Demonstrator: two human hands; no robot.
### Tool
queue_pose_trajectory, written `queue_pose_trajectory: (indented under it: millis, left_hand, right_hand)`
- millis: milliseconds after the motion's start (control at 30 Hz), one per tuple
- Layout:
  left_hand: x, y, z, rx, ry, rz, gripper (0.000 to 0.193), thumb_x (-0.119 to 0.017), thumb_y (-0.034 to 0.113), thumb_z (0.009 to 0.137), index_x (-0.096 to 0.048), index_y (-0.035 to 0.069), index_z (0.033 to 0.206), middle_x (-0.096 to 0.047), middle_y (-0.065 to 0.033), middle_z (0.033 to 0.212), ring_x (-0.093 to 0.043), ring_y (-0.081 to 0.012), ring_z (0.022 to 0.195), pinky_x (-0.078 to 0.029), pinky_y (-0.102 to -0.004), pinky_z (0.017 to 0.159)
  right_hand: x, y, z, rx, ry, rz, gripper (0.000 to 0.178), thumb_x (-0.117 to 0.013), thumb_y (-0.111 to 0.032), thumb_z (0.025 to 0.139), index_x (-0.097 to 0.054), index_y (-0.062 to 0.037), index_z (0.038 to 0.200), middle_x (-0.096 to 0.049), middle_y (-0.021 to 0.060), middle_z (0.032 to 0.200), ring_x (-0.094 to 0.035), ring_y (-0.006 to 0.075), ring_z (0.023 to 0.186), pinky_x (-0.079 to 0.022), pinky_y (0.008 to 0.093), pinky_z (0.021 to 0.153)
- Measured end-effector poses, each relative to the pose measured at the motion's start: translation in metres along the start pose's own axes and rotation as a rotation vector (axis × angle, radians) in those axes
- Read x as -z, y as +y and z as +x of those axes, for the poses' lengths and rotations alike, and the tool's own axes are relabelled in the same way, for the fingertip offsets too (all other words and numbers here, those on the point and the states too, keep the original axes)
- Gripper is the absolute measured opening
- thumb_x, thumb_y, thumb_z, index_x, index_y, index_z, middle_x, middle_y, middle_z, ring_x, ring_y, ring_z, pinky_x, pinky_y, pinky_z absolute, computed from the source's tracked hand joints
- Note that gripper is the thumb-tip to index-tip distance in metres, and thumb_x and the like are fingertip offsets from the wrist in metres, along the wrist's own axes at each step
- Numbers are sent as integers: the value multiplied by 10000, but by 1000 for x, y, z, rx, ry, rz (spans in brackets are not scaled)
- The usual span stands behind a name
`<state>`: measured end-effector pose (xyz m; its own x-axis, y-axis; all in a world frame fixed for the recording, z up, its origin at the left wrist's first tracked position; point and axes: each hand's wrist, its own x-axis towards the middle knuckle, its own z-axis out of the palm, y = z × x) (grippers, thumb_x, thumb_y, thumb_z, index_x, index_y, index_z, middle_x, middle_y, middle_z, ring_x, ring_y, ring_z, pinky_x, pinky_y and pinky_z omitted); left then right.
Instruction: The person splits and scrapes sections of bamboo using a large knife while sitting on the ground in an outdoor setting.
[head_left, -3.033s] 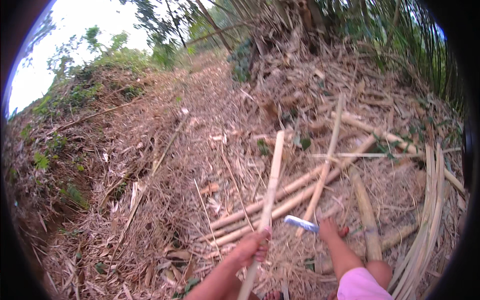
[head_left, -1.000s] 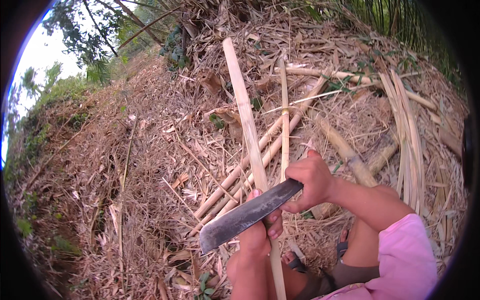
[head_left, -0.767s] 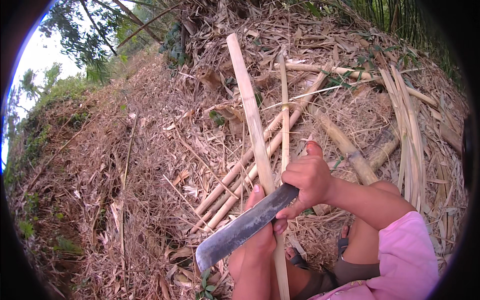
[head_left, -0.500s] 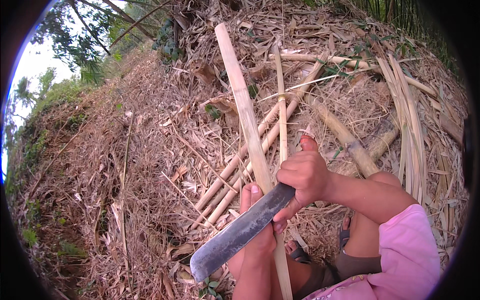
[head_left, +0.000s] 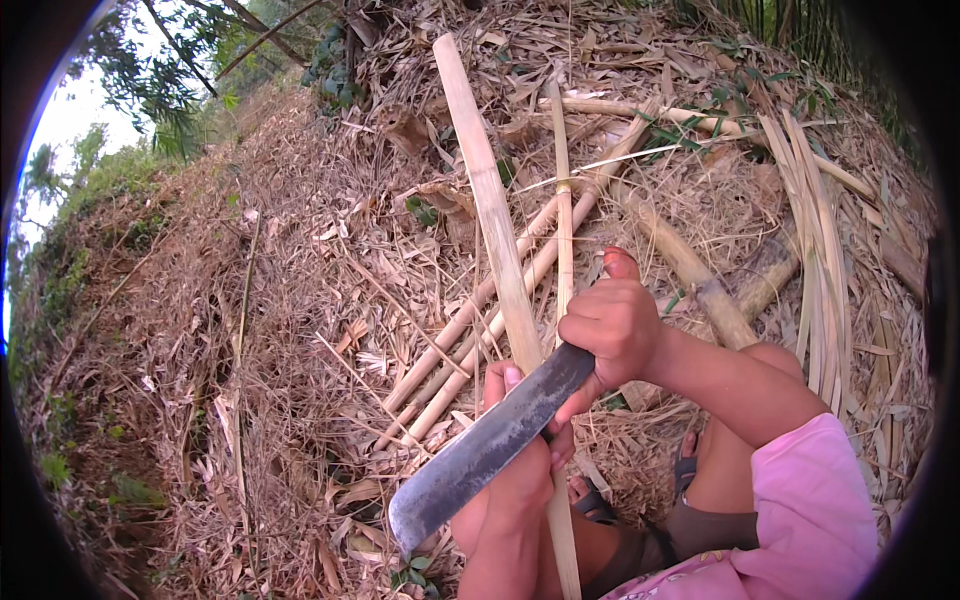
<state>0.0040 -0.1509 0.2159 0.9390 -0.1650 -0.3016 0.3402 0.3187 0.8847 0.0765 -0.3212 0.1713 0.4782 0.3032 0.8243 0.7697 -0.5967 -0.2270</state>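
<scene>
My right hand (head_left: 618, 328) is wrapped round the handle of a machete, and a reddish handle end pokes out above the fist. The broad dark machete blade (head_left: 478, 452) slants down to the left, crossing over a long pale split-bamboo strip (head_left: 492, 195). Below the blade my left hand (head_left: 522, 472) grips that strip, its fingers partly hidden by the metal. The strip runs from the upper middle down between my forearm and legs. Whether the edge touches the bamboo cannot be made out.
Bamboo poles (head_left: 465, 348) lie slantwise beyond my hands, with a thin upright strip (head_left: 564, 235) across them. Thicker bamboo (head_left: 690, 265) rests to the right, near a bundle of split strips (head_left: 815, 230). Dry leaves cover the ground, and a stump (head_left: 450, 200) stands ahead. My sandalled feet (head_left: 595, 500) are below.
The machete has shifted slightly up and to the right, its tip rising a little. Both hands keep their grip, and the bamboo strip has barely moved.
</scene>
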Motion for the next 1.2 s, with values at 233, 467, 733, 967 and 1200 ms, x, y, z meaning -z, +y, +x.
queue_pose_trajectory:
  millis: [233,467,733,967,1200]
  left_hand:
    - [2,-1,5,51,-4,-21,282,-336,420,1071,-427,157,1116,-432,-7,618,-314,-67,373,-259,-214,323]
    - [-4,8,-12,132,-17,-43,229,-285,349,1087,-397,151,1067,-410,-33,618,-283,-84,369,-243,-219,330]
    - [12,-2,14,163,6,-120,264,-370,389,1064,-443,136,1038,-449,-28,589,-344,-109,354,-278,-228,332]
    - [10,-1,10,157,-20,-107,381,-354,479,1053,-505,136,983,-421,18,544,-358,-80,341,-267,-213,293]
    - [9,-3,7,195,-73,-156,446,-289,486,1063,-499,121,916,-415,14,576,-320,-74,343,-256,-208,306]
  right_hand:
    - [-8,17,-4,-9,-12,-88,704,-635,-815,633,-477,-133,561,-451,18,534,-521,209,463,-360,370,597]
    - [6,77,14,-594,46,-201,748,-467,-762,865,-545,-72,586,-491,96,485,-548,297,454,-418,407,440]
    - [-8,-14,11,-70,-87,-139,726,-588,-829,705,-481,-128,547,-463,26,495,-498,201,390,-354,389,587]
    - [0,-19,4,-32,-114,-2,720,-675,-768,678,-485,-85,554,-455,51,502,-528,237,427,-414,353,456]
    - [-1,5,3,-17,-70,-77,739,-619,-828,647,-482,-109,552,-444,33,515,-527,223,454,-349,364,572]
